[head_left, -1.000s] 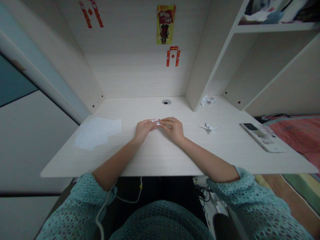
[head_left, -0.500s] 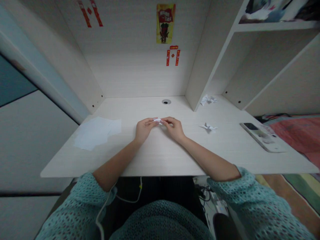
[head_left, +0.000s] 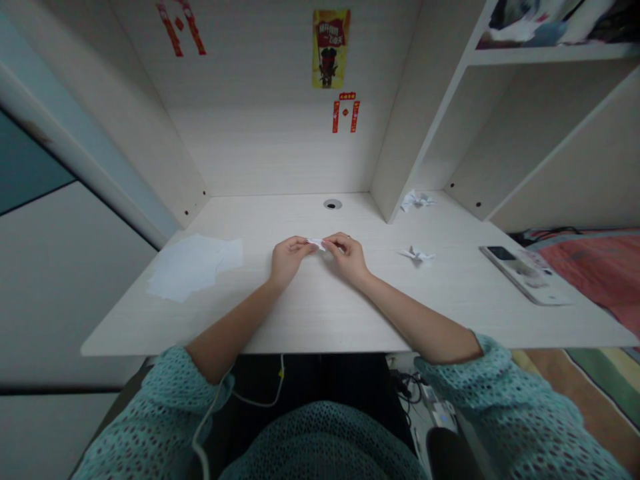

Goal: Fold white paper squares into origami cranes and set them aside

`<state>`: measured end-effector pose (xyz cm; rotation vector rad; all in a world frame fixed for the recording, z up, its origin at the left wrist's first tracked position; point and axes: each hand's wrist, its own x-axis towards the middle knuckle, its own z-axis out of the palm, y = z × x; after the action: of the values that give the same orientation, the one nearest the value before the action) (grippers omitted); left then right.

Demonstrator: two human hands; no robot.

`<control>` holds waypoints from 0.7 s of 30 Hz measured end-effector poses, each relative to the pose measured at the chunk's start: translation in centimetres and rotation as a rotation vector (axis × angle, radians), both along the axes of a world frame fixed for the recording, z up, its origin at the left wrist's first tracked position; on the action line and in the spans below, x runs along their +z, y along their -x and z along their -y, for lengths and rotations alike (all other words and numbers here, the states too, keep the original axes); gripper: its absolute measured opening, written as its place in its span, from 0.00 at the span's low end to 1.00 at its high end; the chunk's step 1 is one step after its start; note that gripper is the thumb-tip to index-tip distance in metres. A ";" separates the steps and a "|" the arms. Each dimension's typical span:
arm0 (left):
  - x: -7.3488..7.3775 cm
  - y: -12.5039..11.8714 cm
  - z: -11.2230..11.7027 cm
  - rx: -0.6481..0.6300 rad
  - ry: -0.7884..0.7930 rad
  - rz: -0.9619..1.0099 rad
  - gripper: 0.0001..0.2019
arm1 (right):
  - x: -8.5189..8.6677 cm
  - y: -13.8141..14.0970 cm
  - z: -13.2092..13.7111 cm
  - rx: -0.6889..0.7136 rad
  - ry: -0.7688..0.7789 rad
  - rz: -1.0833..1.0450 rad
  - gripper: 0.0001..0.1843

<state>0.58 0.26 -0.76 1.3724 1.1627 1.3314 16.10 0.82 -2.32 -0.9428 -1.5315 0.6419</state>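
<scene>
A small piece of folded white paper (head_left: 315,244) is held just over the desk, between my two hands. My left hand (head_left: 290,258) pinches its left end with thumb and fingers. At the other end, the fingertips of my right hand (head_left: 349,255) are closed on it. Fingers cover part of the paper, so its exact folded shape is hard to make out. To the right of my hands lies a folded paper crane (head_left: 418,255) on the desk. More white folded paper pieces (head_left: 417,200) sit behind it, by the divider panel.
White paper sheets (head_left: 193,267) lie spread at the left of the desk (head_left: 310,313). A phone (head_left: 525,275) rests at the right. A cable hole (head_left: 333,204) is near the back wall, and a vertical divider (head_left: 425,113) rises at the back right. A white cable (head_left: 260,403) hangs below the front edge.
The folded paper has turned slightly between my fingertips. My fingers have shifted a little; both arms and the things on the desk stay where they were.
</scene>
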 end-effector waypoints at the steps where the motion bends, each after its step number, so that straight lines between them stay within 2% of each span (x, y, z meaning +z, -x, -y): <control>1: -0.1 0.0 0.0 -0.004 -0.002 0.003 0.12 | -0.1 0.0 -0.1 0.008 0.018 -0.008 0.10; 6: -0.2 0.1 -0.1 -0.027 -0.053 -0.009 0.10 | -0.1 0.1 -0.1 0.082 0.126 -0.028 0.13; 13: 0.3 0.8 -0.4 0.044 -0.129 -0.130 0.08 | 0.5 0.4 0.2 0.371 0.360 -0.196 0.15; 18: 0.3 0.7 -0.5 -0.025 -0.133 -0.199 0.09 | -0.4 0.3 -0.1 0.530 0.490 -0.287 0.14; 21: 0.3 0.5 -0.3 -0.077 -0.110 -0.177 0.11 | -0.5 0.3 -0.1 0.569 0.487 -0.292 0.13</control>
<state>0.08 0.59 -0.46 1.6252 1.1541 1.2546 15.75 0.94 -2.87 -0.7100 -1.3995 1.5426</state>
